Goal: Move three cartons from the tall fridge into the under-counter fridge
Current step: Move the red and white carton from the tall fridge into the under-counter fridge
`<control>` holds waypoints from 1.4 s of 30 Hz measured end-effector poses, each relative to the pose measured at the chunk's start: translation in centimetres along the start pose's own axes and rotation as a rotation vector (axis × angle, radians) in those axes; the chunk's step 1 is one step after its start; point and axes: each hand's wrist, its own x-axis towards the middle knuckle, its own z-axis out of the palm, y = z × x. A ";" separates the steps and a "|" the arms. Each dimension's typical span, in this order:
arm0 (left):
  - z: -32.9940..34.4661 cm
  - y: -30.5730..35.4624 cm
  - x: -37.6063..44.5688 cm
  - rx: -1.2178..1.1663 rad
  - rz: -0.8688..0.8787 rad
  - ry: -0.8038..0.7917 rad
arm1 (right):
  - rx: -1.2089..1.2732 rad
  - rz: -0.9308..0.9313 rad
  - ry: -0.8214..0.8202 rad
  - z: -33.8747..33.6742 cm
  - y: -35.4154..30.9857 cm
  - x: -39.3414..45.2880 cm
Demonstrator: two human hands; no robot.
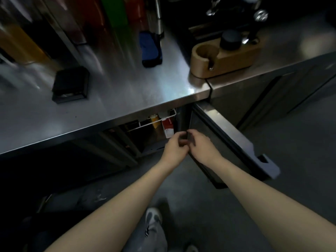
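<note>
— Both hands, what are they doing?
— Left hand (175,146) and right hand (201,142) meet, fingers curled; grip unclear.
— Cartons?
— Red-white carton (168,129) stands inside the open under-counter fridge (145,137), below the desk (112,99).

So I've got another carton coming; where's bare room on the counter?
Bare steel lies on the counter between the black box and the wooden tamping stand, in front of the blue pouch. The back edge, with blurred coloured containers, is crowded.
</note>
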 end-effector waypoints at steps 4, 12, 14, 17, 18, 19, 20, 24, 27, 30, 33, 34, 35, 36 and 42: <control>2.1 3.8 -2.6 -0.021 0.073 -0.077 | -0.171 0.002 0.254 -4.9 0.1 -3.9; 8.4 7.1 -6.5 0.028 0.234 -0.285 | -0.418 0.346 0.243 -11.9 5.9 -8.7; 9.2 7.4 -6.9 0.071 0.251 -0.326 | -0.383 0.395 0.159 -12.3 6.9 -9.2; 9.9 7.2 -7.2 0.141 0.263 -0.340 | -0.385 0.360 0.139 -12.0 7.3 -9.6; 10.0 7.1 -7.2 0.157 0.264 -0.333 | -0.385 0.346 0.134 -11.9 7.3 -9.6; 10.0 6.9 -7.3 0.166 0.264 -0.322 | -0.377 0.339 0.123 -11.7 7.4 -9.6; 9.8 6.7 -7.4 0.169 0.263 -0.302 | -0.361 0.341 0.110 -11.5 7.4 -9.5; 8.4 5.1 -8.0 0.183 0.273 -0.192 | -0.226 0.340 0.019 -10.5 6.9 -9.1; 6.9 3.3 -8.8 0.210 0.276 -0.070 | -0.098 0.312 -0.083 -8.8 5.8 -8.7; 4.8 1.5 -9.3 0.246 0.282 0.021 | -0.070 0.266 -0.247 -6.3 3.9 -8.4; 1.9 0.1 -9.3 0.276 0.287 0.064 | -0.126 0.164 -0.393 -3.3 1.6 -8.0; 0.9 -0.3 -9.2 0.294 0.288 0.073 | -0.147 0.128 -0.422 -2.4 0.8 -7.8; -0.3 -0.8 -9.1 0.310 0.283 0.086 | -0.167 0.090 -0.450 -1.3 -0.1 -7.4; -1.3 -1.1 -8.9 0.324 0.276 0.101 | -0.180 0.059 -0.473 -0.5 -0.9 -7.2; -7.7 -3.7 -8.2 0.173 0.165 0.312 | -0.236 -0.060 -0.479 4.7 -5.2 -4.8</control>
